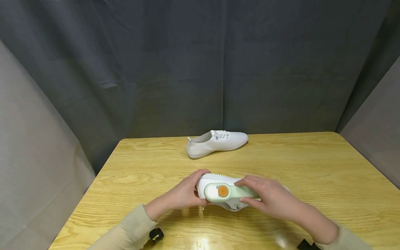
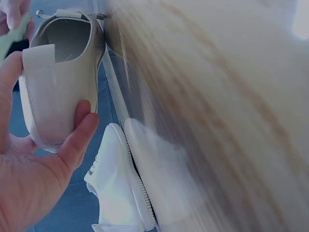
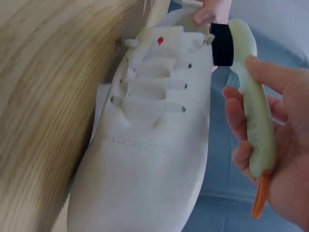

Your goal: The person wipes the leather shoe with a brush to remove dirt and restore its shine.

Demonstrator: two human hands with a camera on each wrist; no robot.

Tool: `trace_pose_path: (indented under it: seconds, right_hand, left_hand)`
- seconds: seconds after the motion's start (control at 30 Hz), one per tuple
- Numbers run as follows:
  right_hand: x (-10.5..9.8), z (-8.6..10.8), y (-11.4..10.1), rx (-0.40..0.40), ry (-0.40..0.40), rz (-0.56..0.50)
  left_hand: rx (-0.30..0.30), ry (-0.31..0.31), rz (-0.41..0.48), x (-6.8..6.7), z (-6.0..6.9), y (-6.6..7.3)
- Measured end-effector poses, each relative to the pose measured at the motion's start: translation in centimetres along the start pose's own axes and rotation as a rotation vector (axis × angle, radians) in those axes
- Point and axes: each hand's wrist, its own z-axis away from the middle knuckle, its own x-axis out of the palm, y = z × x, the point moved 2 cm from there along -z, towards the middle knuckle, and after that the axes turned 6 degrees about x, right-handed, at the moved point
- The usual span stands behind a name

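The left hand (image 1: 190,190) grips a white lace-up shoe (image 3: 145,137), long axis left-to-right, toe right, while the right hand (image 1: 271,195) clasps a green-handled brush (image 1: 235,193).

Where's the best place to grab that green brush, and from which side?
Probably the slim handle, from the person's right: in the head view it extends that way, and it's narrow enough to wrap, clear of the black bristles.

We see brush (image 3: 259,121): smooth plastic, dense bristles (image 3: 222,45) | near shoe (image 3: 145,174): smooth, leather-like | far shoe (image 1: 231,140), 12 o'clock: smooth, ridged sole | table (image 1: 140,166): glossy, grained wood | curtain (image 1: 181,69), 12 o'clock: matt cloth
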Motion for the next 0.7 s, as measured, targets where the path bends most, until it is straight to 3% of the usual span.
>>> trace_pose_path:
  seconds: [0.3,0.37,0.47,0.7]
  right_hand:
    - [-0.9,-0.3,2.6,0.254,0.048,0.084]
    - [-1.1,-0.2,2.9,0.279,0.06,0.074]
    - [-1.3,0.0,2.7,0.251,0.067,0.022]
    - [-0.9,0.3,0.8,0.017,0.061,-0.024]
  left_hand:
    - [-0.011,-0.012,-0.03,0.0,0.2,-0.1]
    - [-0.016,-0.013,-0.033,0.0,0.2,-0.2]
    - [-0.021,-0.009,-0.038,-0.1,0.2,-0.2]
    - [-0.008,0.003,-0.005,-0.1,-0.1,-0.1]
